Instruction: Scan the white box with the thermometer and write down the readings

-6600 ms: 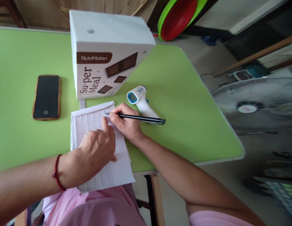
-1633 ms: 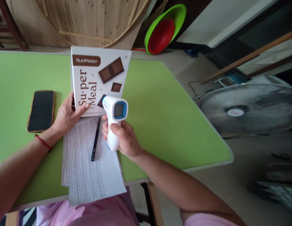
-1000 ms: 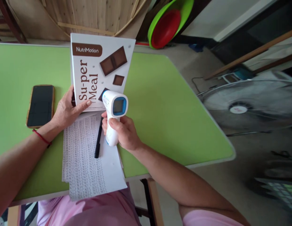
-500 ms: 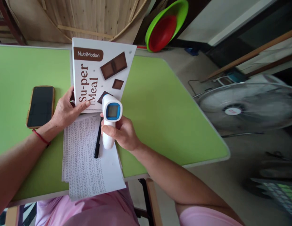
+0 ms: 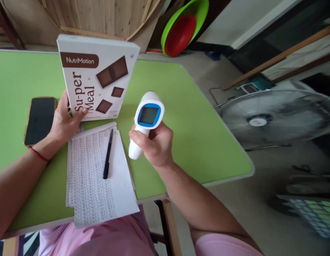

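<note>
My left hand (image 5: 66,119) grips the lower left corner of a white box (image 5: 85,80) printed with brown chocolate pieces and "NutriMotion Su-per Meal"; the thumb lies across its front. The box is held tilted up above the table. In my right hand (image 5: 159,144) is a white infrared thermometer (image 5: 139,142) with a blue-rimmed screen, which faces me; the screen looks grey. The fingers wrap round its handle, to the right of the box and apart from it. Between my forearms lie handwritten sheets of paper (image 5: 87,177) with a black pen (image 5: 108,154) on top.
A phone in a tan case (image 5: 40,121) lies on the green table (image 5: 196,135), left of my left hand. Beyond the table's right edge stands a large fan (image 5: 258,121). Green and red basins (image 5: 180,33) are on the far side, by a wooden round panel (image 5: 101,17).
The thermometer has moved right and a little up, away from the box and the pen. The box has shifted left and tilted, so its top edge shows.
</note>
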`<state>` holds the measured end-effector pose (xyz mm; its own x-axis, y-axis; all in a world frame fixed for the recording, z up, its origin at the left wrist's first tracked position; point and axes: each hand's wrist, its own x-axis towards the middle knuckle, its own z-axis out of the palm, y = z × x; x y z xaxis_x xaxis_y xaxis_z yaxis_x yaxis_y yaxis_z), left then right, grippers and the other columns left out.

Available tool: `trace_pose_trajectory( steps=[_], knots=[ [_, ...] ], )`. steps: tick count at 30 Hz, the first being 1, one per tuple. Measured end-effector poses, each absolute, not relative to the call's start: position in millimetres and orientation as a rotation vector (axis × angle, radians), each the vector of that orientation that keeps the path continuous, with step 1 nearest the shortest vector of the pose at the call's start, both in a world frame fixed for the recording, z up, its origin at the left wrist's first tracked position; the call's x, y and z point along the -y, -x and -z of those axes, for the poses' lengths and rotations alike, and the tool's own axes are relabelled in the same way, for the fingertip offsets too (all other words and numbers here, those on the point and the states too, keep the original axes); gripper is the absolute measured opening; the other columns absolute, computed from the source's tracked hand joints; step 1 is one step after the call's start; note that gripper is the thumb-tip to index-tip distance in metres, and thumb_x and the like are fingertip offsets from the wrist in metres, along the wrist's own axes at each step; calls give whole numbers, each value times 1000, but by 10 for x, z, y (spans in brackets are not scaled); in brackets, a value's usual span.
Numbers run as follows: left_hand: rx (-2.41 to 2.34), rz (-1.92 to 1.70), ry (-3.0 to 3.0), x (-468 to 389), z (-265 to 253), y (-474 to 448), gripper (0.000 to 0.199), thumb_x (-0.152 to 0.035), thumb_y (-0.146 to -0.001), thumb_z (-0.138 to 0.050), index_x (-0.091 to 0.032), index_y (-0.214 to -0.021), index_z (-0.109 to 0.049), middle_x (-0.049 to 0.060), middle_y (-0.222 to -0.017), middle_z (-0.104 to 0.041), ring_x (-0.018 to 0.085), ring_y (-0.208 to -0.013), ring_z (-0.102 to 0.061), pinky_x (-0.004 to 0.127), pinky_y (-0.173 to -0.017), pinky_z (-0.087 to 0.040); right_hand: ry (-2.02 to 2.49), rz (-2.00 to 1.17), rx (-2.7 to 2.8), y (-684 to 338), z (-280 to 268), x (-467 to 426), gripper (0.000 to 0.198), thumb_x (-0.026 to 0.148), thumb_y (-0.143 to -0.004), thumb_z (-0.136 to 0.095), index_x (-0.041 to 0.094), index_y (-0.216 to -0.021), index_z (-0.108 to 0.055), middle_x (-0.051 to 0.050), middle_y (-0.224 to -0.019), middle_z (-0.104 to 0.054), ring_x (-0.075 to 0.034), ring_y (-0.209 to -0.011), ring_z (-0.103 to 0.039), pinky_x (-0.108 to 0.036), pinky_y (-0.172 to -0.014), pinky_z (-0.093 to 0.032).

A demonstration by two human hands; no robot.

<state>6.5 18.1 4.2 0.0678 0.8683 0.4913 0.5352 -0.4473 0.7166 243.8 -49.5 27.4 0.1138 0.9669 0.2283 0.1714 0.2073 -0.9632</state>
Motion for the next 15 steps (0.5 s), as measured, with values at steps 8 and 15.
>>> trace_pose_trajectory(
  steps=[8, 15],
  knots=[
    [-1419, -1293, -2135, -278, 82, 13, 47, -37, -78, -69, -23, -119, -52, 8, -117, -59, 31, -114, -55, 50, -98, -47, 1222, -804, 1365, -2434, -309, 486, 28, 45, -66, -72, 24, -72, -55, 3, -63, -54, -14, -58, -49, -33, -56, -44],
    [-1400, -1273, -2107, -189, 57, -21, 54, -30, -77, -68, -21, -125, -45, 10, -125, -50, 34, -120, -45, 54, -96, -43, 1359, -653, 1490, -2550, -316, 393, 30, 50, -69, -67, 24, -73, -54, 2, -64, -57, -15, -59, -50, -32, -57, -43]
  ],
)
